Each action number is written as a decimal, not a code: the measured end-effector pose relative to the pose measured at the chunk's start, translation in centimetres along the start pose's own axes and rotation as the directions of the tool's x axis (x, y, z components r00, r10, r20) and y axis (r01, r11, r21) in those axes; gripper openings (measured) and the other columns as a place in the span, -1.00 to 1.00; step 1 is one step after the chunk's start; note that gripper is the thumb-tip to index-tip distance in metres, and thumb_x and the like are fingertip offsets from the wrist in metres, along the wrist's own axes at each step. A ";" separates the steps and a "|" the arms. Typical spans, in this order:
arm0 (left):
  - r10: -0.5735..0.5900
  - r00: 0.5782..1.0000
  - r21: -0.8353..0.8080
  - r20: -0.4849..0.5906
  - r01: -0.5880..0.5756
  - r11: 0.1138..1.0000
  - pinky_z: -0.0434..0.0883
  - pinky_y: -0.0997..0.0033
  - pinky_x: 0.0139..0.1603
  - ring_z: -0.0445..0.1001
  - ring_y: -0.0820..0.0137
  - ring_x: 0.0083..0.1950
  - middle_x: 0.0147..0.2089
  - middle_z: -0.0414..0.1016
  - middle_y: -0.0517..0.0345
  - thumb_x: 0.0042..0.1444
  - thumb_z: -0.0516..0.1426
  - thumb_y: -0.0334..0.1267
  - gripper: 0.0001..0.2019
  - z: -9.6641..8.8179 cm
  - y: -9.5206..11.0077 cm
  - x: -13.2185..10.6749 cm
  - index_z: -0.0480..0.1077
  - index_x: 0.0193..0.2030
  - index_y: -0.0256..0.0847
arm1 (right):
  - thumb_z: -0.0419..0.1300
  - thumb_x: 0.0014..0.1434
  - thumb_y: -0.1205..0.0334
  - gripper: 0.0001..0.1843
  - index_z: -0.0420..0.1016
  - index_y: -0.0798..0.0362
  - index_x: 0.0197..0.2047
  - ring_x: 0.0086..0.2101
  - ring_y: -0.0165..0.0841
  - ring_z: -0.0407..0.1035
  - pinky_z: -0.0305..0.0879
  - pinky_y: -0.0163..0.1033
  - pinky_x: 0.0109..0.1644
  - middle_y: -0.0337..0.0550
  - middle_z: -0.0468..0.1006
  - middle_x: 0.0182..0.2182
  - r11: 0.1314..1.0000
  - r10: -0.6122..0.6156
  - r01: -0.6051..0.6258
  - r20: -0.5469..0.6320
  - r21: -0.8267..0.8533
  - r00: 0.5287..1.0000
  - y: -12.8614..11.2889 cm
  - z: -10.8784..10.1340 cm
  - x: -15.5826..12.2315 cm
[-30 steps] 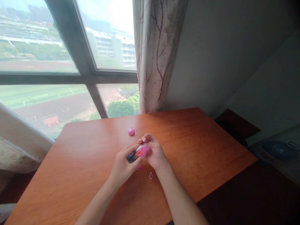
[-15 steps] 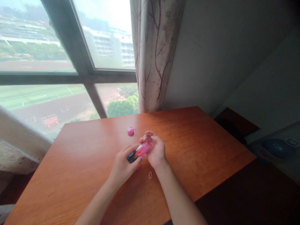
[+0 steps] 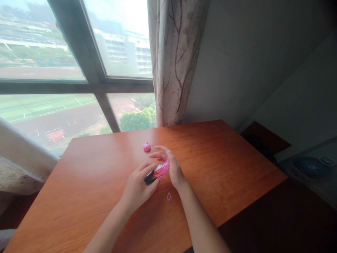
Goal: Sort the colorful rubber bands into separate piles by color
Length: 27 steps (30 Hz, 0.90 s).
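Note:
Over the middle of the wooden table [image 3: 223, 165], my left hand [image 3: 137, 188] is closed round a small dark bottle [image 3: 152, 177] that is tipped on its side. A bunch of thin pink elastic bands [image 3: 162, 169] sits at the bottle's mouth. My right hand [image 3: 172, 168] is against that bunch, palm turned inward, its fingers stretched out and spread towards the left. One loose pink band [image 3: 169, 196] lies on the table just below my right wrist. A round pink cap [image 3: 146, 147] rests on the table beyond my fingers.
A large window [image 3: 65, 70] runs behind the table, with a patterned curtain [image 3: 176, 59] hanging at its right end. A grey wall stands to the right. Dark furniture and a blue object [image 3: 310, 165] sit low at the far right.
My right hand's fingers have uncurled from the pink bands and now stretch out to the left. The bottle in my left hand has hardly moved.

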<state>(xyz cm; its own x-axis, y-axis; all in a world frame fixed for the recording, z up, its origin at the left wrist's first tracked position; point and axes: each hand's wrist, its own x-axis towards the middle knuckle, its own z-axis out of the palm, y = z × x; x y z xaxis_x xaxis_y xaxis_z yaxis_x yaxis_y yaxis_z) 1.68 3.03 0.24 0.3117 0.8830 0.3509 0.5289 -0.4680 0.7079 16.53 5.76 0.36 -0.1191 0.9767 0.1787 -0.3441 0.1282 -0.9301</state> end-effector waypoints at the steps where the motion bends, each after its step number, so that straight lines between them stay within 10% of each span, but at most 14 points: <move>1: 0.002 1.000 0.011 -0.010 -0.002 1.000 0.44 0.36 -0.05 0.53 0.26 -0.07 -0.02 0.54 0.03 0.07 0.16 -0.32 -0.67 0.1 0.0 0.0 0.49 0.01 -0.13 | -0.08 0.34 -0.14 -0.50 0.52 -0.01 -0.01 -0.05 -0.25 0.41 0.18 -0.16 0.11 -0.14 0.60 -0.18 0.995 -0.045 0.046 0.006 -0.083 0.999 0.0 0.0 0.0; 8: -0.085 0.994 -0.027 -0.065 0.083 0.996 0.45 0.37 -0.14 0.53 0.30 -0.18 -0.14 0.55 0.05 0.06 0.18 -0.28 -0.68 0.4 0.2 0.0 0.51 -0.01 -0.16 | -0.03 0.36 -0.09 -0.54 0.56 -0.02 -0.01 0.01 -0.25 0.39 0.18 -0.16 0.15 -0.12 0.58 -0.09 0.967 -0.112 0.113 0.021 -0.228 0.994 0.0 0.0 -0.1; 20: -0.256 0.965 -0.310 -0.054 0.228 0.923 0.45 0.40 -0.17 0.53 0.29 -0.17 -0.15 0.58 0.06 0.06 0.23 -0.25 -0.66 0.6 0.9 0.1 0.51 -0.01 -0.25 | 0.11 0.22 0.17 -0.38 0.13 0.00 0.33 -0.03 -0.25 0.46 0.27 -0.12 0.06 -0.10 0.63 -0.12 0.964 0.011 0.019 -0.113 0.266 0.994 -0.7 1.1 -0.5; 27: -0.207 0.972 -0.301 -0.112 0.165 0.939 0.44 0.39 -0.11 0.53 0.28 -0.11 -0.08 0.57 0.02 0.04 0.25 -0.27 -0.65 0.5 0.8 0.1 0.51 0.00 -0.23 | 0.16 0.06 0.38 -0.42 0.30 -0.05 0.18 0.03 -0.27 0.43 0.28 -0.11 0.11 -0.08 0.52 0.07 0.862 0.058 -0.034 -0.031 0.505 0.998 -0.8 1.2 -0.3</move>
<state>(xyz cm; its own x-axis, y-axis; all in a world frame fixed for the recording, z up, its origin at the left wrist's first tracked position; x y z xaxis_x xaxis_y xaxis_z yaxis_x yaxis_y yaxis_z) 2.53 2.68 0.52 0.1052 0.9589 0.2635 0.3104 -0.2833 0.9074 15.74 5.18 1.39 -0.1100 0.9873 0.1148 -0.7634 -0.0100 -0.6459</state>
